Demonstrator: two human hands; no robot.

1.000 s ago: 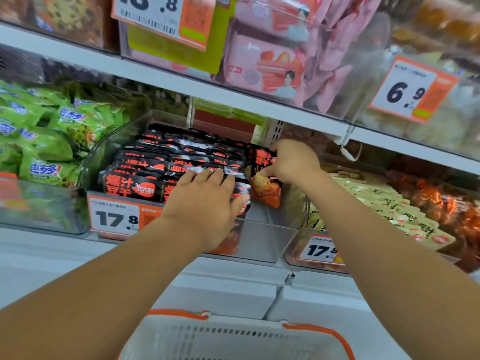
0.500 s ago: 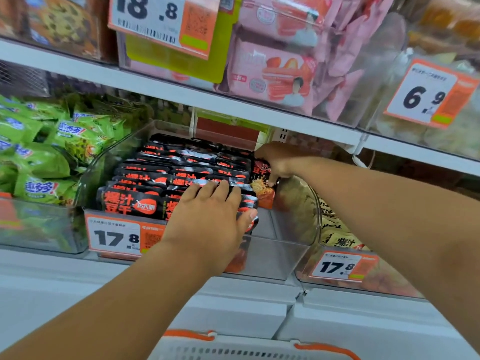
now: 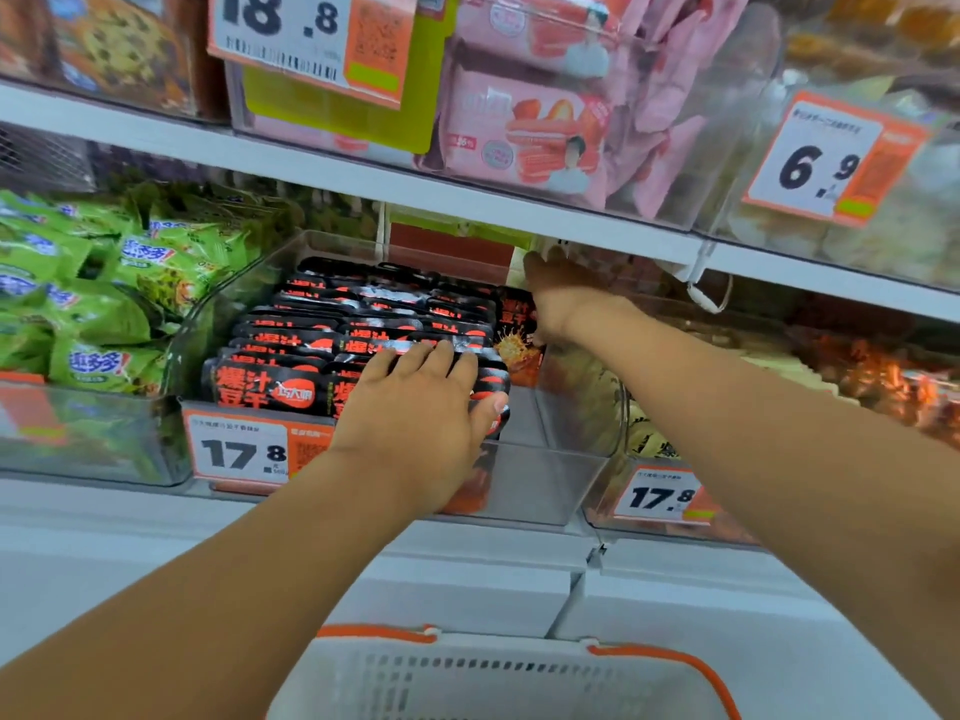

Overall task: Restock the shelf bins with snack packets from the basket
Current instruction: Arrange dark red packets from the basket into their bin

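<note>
**Both hands in the black-packet bin on a crowded shop shelf**

The setting is a shop aisle with white shelves carrying rows of clear plastic bins. In the middle of the lower shelf, a clear bin holds rows of black snack packets with red lettering, stood on edge and filling its left and middle part; its right front corner is bare. A price tag reading 17.8 hangs on the bin's front.

The left hand lies flat over the front rows of packets, fingers straight and close together, thumb out to the right against a packet's edge; it presses rather than grips. The right hand reaches to the back right of the same bin, just under the upper shelf, at an upright black packet printed with an orange picture. Its fingers are turned away, so whether it has hold of that packet cannot be told.

Left of this bin, another bin is heaped with green packets. To the right a further bin bears a second 17.8 tag. On the upper shelf are pink packets, an 18.8 tag and a 6.9 tag.

The white basket with orange handles sits at the bottom edge, below the shelf; its contents are not visible.
</note>
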